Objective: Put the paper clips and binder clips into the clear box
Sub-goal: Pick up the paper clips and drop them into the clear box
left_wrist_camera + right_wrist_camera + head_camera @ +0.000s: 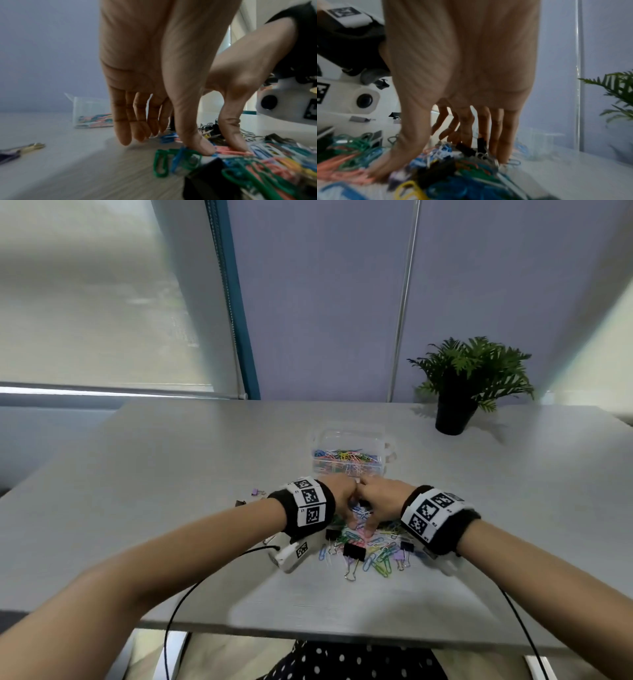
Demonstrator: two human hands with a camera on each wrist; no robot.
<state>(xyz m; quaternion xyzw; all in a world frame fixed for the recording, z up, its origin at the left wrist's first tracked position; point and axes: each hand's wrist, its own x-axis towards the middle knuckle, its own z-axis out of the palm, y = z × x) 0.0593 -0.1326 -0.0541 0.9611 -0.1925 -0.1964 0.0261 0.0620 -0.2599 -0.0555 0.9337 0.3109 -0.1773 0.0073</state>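
No brand or readable writing shows; the only markings are black-and-white square code tags on both wristbands (310, 501); the left hand (337, 498) and right hand (382, 501) meet over a heap of coloured paper clips (373, 546) near the middle of the bench (171, 474), towards its near edge; the left fingers (127, 129) hang straight and close together, tips just above the bench, while the left thumb presses on the clips; the right fingers (505, 135) reach down straight into the heap, thumb spread wide onto pink clips, gripping nothing that I can make out; black binder clips (354, 551) lie mixed into the heap, and a purple binder clip (257, 492) sits apart towards the left edge; the clear box (347, 455) stands open just beyond the hands, towards the far edge, with coloured clips already in its bottom; a potted plant (462, 385) stands at the far right corner, well apart; cables trail from both wrists over the near edge; the left half of the bench and the strip along the right edge are bare.
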